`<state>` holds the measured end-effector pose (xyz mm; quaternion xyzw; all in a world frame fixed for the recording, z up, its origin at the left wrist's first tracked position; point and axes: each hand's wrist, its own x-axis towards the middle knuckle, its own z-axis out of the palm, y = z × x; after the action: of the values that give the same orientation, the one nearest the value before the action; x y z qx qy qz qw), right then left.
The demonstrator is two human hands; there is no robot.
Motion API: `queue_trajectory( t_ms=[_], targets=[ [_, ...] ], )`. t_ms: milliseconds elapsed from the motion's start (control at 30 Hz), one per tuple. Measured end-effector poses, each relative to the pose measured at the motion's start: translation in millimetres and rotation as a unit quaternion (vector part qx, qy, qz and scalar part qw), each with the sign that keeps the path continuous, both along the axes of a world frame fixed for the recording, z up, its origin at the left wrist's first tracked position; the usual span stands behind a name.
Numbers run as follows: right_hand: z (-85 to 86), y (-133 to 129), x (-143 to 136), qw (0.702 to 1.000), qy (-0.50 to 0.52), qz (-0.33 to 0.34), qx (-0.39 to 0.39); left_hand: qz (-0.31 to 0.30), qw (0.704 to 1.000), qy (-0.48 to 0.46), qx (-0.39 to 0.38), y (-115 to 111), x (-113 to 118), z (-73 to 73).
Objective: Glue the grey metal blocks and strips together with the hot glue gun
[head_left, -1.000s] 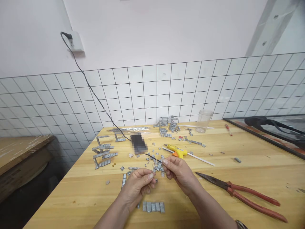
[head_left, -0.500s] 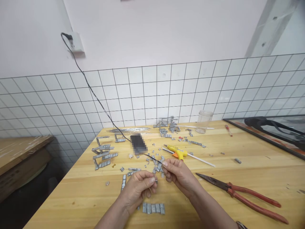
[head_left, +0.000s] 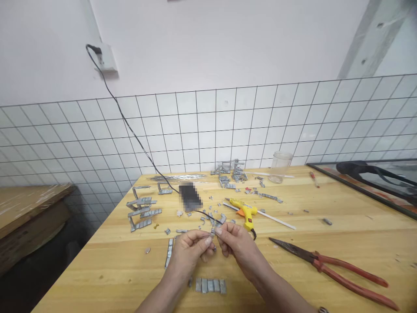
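Near the table's front, my left hand [head_left: 192,252] and my right hand [head_left: 235,245] meet fingertip to fingertip. Between them is a small grey metal piece [head_left: 213,232], pinched by the left fingers and touched by the right ones. Whether the right fingers hold a part of their own is too small to tell. Loose grey pieces [head_left: 222,218] lie just behind the hands. In front of them is a flat row of grey segments [head_left: 210,285], and another strip [head_left: 169,253] lies left of my left hand.
Red-handled pliers [head_left: 317,258] lie at right, with a yellow glue gun [head_left: 248,214] behind my right hand. Metal frames [head_left: 143,213] stand at left. A dark pixelated object [head_left: 190,196], clear jar [head_left: 280,166] and black-edged panel [head_left: 365,184] sit farther back.
My right hand has moved left and slightly down, so its fingertips now meet my left hand's at the small piece. More of the glue gun's handle shows.
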<state>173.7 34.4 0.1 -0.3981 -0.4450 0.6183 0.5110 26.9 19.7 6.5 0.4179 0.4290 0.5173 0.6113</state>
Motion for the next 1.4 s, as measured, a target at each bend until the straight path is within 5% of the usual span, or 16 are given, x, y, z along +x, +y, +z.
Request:
queue_trajectory(
  t_ms=[267,567,1000,1200,1400],
  targets=[
    [-13.3,0,-8,1.000,-0.023,-0.007,0.013,0.045,0.999,-0.004,0.020,-1,4,-3.5],
    [-4.4,-4,-6,0.990,-0.104,-0.013,0.095,0.024,0.998,-0.066,-0.006,2,-2,-3.7],
    [-2.8,-6,2,0.910,-0.241,-0.086,0.325,0.005,0.997,-0.077,-0.009,3,-5,-3.3],
    [2.3,-8,-1,0.916,-0.238,-0.090,0.310,-0.008,0.998,-0.054,0.003,2,-4,-3.1],
    [2.4,-7,-2,0.962,-0.178,-0.066,0.196,-0.017,0.999,-0.041,-0.012,1,-5,-4.1]
  ],
)
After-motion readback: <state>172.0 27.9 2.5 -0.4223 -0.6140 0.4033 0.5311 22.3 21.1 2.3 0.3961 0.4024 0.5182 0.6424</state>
